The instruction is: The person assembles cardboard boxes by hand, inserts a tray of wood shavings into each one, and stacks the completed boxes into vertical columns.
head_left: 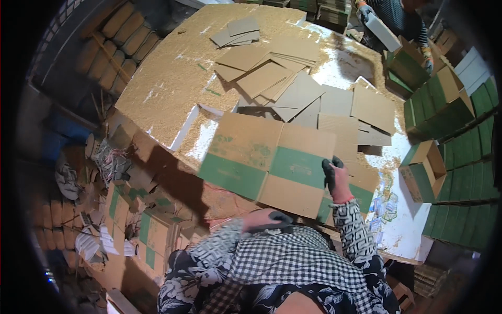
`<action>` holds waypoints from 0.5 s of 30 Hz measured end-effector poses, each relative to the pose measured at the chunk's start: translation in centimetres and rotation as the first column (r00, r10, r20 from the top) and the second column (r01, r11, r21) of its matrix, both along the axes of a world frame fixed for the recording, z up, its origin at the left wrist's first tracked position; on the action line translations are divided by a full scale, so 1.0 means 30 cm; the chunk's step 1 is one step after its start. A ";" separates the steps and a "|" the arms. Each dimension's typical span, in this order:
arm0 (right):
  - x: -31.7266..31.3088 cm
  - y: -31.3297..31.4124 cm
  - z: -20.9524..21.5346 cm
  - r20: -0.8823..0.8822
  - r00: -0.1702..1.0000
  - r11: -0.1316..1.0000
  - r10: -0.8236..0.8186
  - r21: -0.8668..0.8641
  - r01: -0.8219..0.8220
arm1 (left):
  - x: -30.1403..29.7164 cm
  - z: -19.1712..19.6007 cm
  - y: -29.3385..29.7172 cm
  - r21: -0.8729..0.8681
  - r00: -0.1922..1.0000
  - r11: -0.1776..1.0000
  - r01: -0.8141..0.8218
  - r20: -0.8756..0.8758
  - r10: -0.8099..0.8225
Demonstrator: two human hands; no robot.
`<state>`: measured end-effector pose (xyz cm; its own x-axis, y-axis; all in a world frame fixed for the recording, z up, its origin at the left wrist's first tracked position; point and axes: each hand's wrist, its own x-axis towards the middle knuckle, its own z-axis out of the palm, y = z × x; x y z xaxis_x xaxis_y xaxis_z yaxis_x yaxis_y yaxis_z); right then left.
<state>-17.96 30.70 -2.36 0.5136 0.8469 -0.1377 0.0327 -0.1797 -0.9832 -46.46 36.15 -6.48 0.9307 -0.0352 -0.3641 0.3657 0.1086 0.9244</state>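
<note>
A: What do I have in the hands now?

B: I see my right hand [334, 180] at the right of centre, in a dark glove. Its fingers are clamped on the right edge of a flattened carton [272, 162], brown cardboard with green bands. The carton lies tilted over the near edge of the counter [172, 89], in the middle of the frame.

A: And the left hand?

B: The left hand [269, 220] is low in the centre, close to my body, just under the lower edge of the carton. It seems to touch this edge, but I cannot tell if its fingers are closed or apart.

A: How far is the work, in your opinion?

B: I judge it is at the beginning for this carton: it is still flat, not opened into a box. Many loose cardboard sheets [277, 73] are spread on the counter in the upper centre, so much remains. At the right side stand finished green boxes [460, 157] in rows, and one open box [423, 172] near the counter, so a part is done already.

A: Anybody else there?

B: Yes, another person [397, 21] at the upper right works with boxes, separate from my hands.
</note>
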 end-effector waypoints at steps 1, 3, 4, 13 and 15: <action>0.036 -0.069 0.062 -0.228 0.961 0.987 -0.160 -0.052 0.152 | 0.033 0.243 0.069 0.014 0.985 0.991 0.135 -0.109 -0.133; 0.094 -0.182 0.168 -0.089 0.987 0.978 -0.133 0.150 0.145 | -0.099 0.227 0.176 -0.061 0.936 0.944 -0.324 -0.169 0.310; 0.133 -0.248 0.176 -0.079 0.987 0.975 -0.140 0.165 0.151 | -0.145 0.215 0.246 0.098 0.771 0.765 -0.637 0.090 0.630; 0.270 -0.694 0.184 -0.166 0.826 0.665 -0.538 0.518 0.538 | 0.249 0.413 0.111 -0.030 0.721 0.769 -0.638 0.325 0.612; 0.348 -0.792 0.201 -0.260 0.779 0.704 -0.571 0.332 0.627 | 0.291 0.433 0.085 0.056 0.812 0.846 -0.530 0.321 0.487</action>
<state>-7.52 6.94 3.67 0.9322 0.3612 0.0227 -0.0811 0.2696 -0.9595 -37.74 38.69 6.50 0.8633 0.5024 -0.0474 0.0136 0.0708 0.9974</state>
